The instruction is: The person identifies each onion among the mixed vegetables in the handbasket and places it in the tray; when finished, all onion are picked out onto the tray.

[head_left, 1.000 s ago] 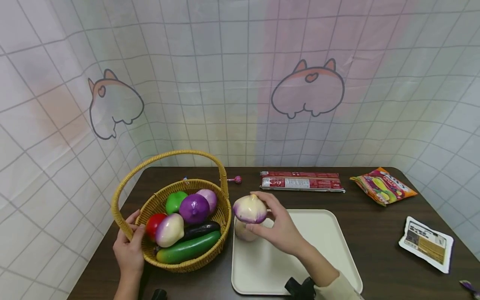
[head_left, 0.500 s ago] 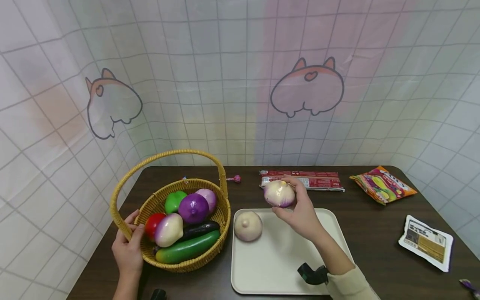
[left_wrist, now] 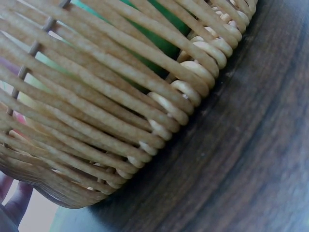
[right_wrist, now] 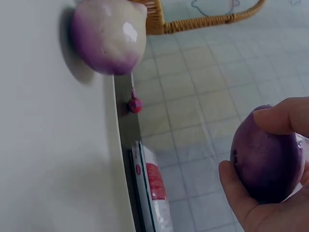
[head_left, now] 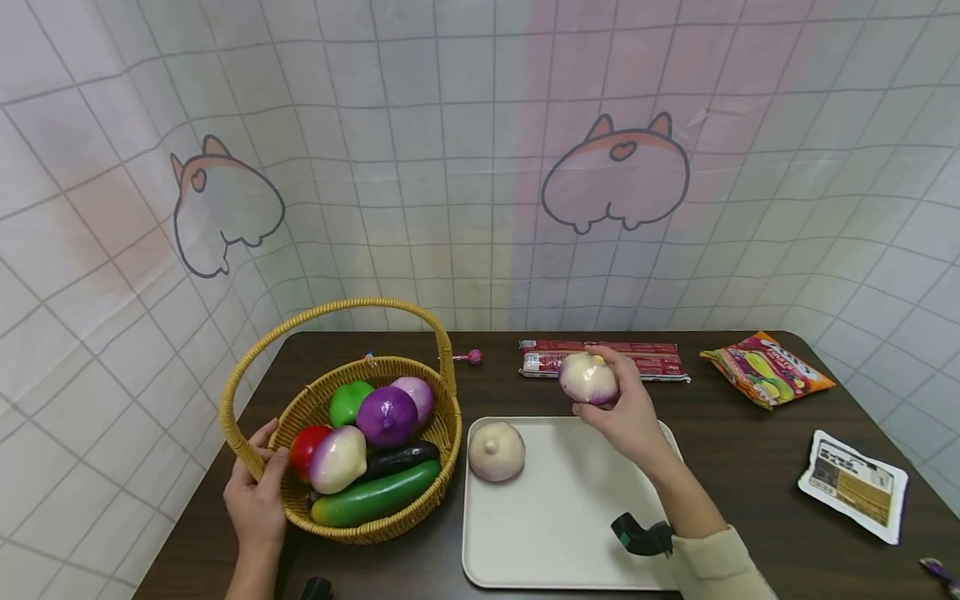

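In the head view my right hand (head_left: 632,419) holds a white and purple turnip (head_left: 587,380) above the far edge of a cream tray (head_left: 558,508). The right wrist view shows thumb and fingers pinching the purple underside of this turnip (right_wrist: 265,154). Another turnip (head_left: 496,452) lies at the tray's back left corner. My left hand (head_left: 257,500) grips the left side of a woven basket (head_left: 375,532), beside the handle's foot. Inside are a green pepper (head_left: 350,404), a tomato (head_left: 306,450), a purple onion (head_left: 387,417), a turnip (head_left: 338,461), an eggplant (head_left: 401,457) and a cucumber (head_left: 377,497).
Behind the tray lie long red packets (head_left: 652,362), partly hidden by my right hand. A lollipop (head_left: 472,357) sits near the basket. Toward the right are a colourful snack bag (head_left: 767,371) and a white pouch (head_left: 853,487). A patterned curtain (head_left: 480,167) closes off the back.
My right hand has carried its turnip rightward from beside the basket to above the tray's far edge, uncovering the turnip on the tray. My left hand stays on the basket.
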A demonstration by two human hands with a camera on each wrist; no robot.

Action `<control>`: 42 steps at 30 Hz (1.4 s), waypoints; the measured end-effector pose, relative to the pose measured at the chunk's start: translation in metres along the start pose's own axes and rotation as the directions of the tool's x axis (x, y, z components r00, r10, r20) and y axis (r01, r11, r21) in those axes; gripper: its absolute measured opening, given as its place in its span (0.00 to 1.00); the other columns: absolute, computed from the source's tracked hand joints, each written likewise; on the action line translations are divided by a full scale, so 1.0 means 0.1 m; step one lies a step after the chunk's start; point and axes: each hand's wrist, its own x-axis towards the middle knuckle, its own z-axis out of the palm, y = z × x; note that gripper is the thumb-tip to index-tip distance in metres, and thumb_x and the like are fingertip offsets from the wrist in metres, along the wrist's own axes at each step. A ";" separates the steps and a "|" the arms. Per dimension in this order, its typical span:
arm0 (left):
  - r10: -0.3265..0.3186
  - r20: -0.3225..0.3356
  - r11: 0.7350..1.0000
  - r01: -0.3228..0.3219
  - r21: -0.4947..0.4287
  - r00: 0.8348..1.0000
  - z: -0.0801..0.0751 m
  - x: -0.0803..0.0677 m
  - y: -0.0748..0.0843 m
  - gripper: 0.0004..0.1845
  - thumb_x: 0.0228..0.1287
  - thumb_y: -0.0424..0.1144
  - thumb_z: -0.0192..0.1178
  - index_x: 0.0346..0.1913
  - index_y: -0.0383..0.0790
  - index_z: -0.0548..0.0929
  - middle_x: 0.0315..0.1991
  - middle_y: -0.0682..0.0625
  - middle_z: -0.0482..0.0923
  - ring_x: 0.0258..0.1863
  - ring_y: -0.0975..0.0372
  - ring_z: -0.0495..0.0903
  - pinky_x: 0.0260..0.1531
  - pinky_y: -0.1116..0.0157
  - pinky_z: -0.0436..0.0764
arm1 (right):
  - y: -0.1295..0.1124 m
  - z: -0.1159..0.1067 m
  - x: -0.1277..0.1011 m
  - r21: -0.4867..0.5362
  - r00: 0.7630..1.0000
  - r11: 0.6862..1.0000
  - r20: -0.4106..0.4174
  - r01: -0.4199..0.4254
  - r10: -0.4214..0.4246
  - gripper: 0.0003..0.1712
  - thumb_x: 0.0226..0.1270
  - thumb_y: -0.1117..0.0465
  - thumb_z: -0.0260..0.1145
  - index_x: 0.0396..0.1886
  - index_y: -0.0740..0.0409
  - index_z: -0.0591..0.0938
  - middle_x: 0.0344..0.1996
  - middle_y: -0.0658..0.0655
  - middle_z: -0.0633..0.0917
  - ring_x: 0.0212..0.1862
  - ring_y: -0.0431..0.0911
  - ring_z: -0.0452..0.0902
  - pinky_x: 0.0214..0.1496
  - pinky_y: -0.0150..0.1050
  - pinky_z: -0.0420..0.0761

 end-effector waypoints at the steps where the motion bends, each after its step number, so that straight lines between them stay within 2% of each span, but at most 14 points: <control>1: -0.002 -0.001 1.000 0.002 0.002 1.000 0.00 0.00 0.00 0.08 0.65 0.24 0.58 0.32 0.19 0.72 0.56 0.41 0.81 0.53 0.63 0.77 0.46 0.77 0.72 | 0.01 -0.02 0.00 0.002 1.000 1.000 0.009 -0.021 0.021 0.45 0.49 0.74 0.74 0.67 0.57 0.66 0.65 0.62 0.64 0.61 0.55 0.67 0.54 0.31 0.73; 5: -0.009 -0.002 1.000 0.009 0.003 1.000 0.00 0.00 0.00 0.08 0.65 0.25 0.58 0.32 0.19 0.72 0.56 0.39 0.80 0.53 0.63 0.77 0.46 0.76 0.72 | 0.07 -0.11 0.02 0.033 0.994 0.994 0.048 -0.102 0.100 0.42 0.56 0.67 0.74 0.68 0.56 0.64 0.67 0.62 0.64 0.61 0.55 0.66 0.53 0.33 0.74; 9: 0.002 0.002 1.000 -0.002 -0.017 1.000 -0.01 -0.01 0.01 0.08 0.65 0.24 0.58 0.32 0.19 0.72 0.55 0.41 0.81 0.52 0.62 0.77 0.46 0.76 0.73 | 0.13 -0.19 0.03 0.039 0.988 0.990 0.072 -0.139 0.136 0.38 0.60 0.62 0.72 0.67 0.56 0.65 0.65 0.62 0.66 0.58 0.55 0.66 0.49 0.30 0.76; 11: 0.009 0.005 1.000 -0.009 -0.023 1.000 -0.01 -0.01 0.01 0.08 0.65 0.24 0.58 0.32 0.18 0.72 0.55 0.42 0.81 0.52 0.62 0.77 0.46 0.76 0.73 | 0.15 -0.21 0.03 0.003 0.987 0.990 0.082 -0.141 0.141 0.37 0.61 0.61 0.72 0.68 0.55 0.66 0.65 0.63 0.67 0.58 0.56 0.67 0.49 0.32 0.76; 17: 0.008 0.002 1.000 -0.008 0.001 1.000 -0.01 0.00 0.00 0.08 0.65 0.24 0.58 0.32 0.19 0.73 0.56 0.41 0.80 0.52 0.63 0.77 0.46 0.76 0.73 | 0.25 -0.23 0.03 -0.103 0.979 0.985 0.138 -0.135 0.149 0.42 0.57 0.60 0.74 0.70 0.56 0.65 0.65 0.64 0.69 0.58 0.58 0.70 0.54 0.48 0.75; 21: 0.000 -0.002 1.000 0.000 0.014 1.000 -0.01 0.01 -0.02 0.08 0.65 0.25 0.58 0.33 0.20 0.73 0.56 0.40 0.80 0.52 0.63 0.77 0.46 0.76 0.73 | 0.34 -0.23 0.03 -0.161 0.969 0.977 0.178 -0.142 0.170 0.41 0.55 0.59 0.76 0.68 0.55 0.68 0.64 0.63 0.71 0.56 0.58 0.72 0.54 0.50 0.74; 25: -0.004 0.001 1.000 0.004 0.012 1.000 -0.01 0.01 -0.03 0.08 0.65 0.25 0.59 0.32 0.21 0.73 0.56 0.41 0.80 0.52 0.63 0.77 0.45 0.77 0.73 | 0.40 -0.22 0.01 -0.180 0.948 0.971 0.248 -0.159 0.201 0.41 0.53 0.58 0.77 0.66 0.54 0.69 0.63 0.62 0.72 0.55 0.57 0.72 0.53 0.50 0.74; 32: -0.008 0.001 1.000 0.008 -0.001 1.000 0.00 0.01 -0.02 0.08 0.65 0.25 0.58 0.32 0.20 0.73 0.56 0.41 0.80 0.52 0.62 0.77 0.45 0.76 0.73 | 0.44 -0.21 -0.04 -0.191 0.893 0.972 0.400 -0.138 0.206 0.43 0.53 0.54 0.77 0.67 0.54 0.69 0.61 0.61 0.74 0.55 0.54 0.72 0.52 0.47 0.74; 37: -0.011 0.002 1.000 0.011 0.002 1.000 0.00 0.00 -0.01 0.08 0.65 0.25 0.58 0.33 0.19 0.73 0.56 0.41 0.80 0.52 0.62 0.77 0.45 0.77 0.73 | 0.43 -0.18 -0.06 -0.195 0.871 0.975 0.454 -0.110 0.189 0.48 0.52 0.52 0.78 0.71 0.53 0.65 0.63 0.60 0.73 0.59 0.54 0.70 0.55 0.51 0.72; 42: -0.003 0.007 1.000 0.003 0.006 1.000 -0.01 0.00 -0.01 0.08 0.65 0.25 0.59 0.33 0.19 0.73 0.56 0.41 0.80 0.52 0.63 0.77 0.45 0.77 0.72 | 0.46 -0.10 -0.06 -0.176 0.850 0.980 0.498 -0.096 0.173 0.47 0.50 0.54 0.78 0.69 0.55 0.67 0.62 0.59 0.74 0.58 0.54 0.70 0.54 0.50 0.72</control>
